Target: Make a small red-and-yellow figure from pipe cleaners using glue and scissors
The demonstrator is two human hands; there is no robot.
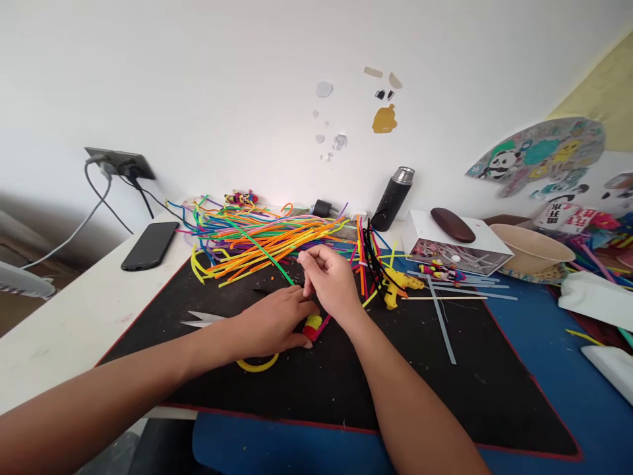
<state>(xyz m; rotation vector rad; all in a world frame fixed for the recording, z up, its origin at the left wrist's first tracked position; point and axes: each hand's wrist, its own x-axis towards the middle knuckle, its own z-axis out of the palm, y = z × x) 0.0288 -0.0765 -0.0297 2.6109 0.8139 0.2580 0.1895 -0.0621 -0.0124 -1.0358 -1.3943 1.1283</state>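
My left hand (281,320) is low over the black mat, closed around a small red and yellow fuzzy pipe-cleaner piece (312,324). A magenta stem juts from that piece toward the right. Just above it, my right hand (330,280) is pinched, thumb against curled fingers; whatever lies between the fingertips is too small or hidden to make out. Scissors (202,319) lie partly beneath my left wrist, their blades pointing left and a yellow handle loop (260,365) showing below. A green pipe cleaner (262,249) slants down toward my left hand.
Many coloured pipe cleaners (277,244) are heaped behind my hands. To the right are a yellow glue gun (395,287), clear glue sticks (442,323) and a white box (459,247). A black thermos (393,201) stands by the wall; a phone (150,245) lies left.
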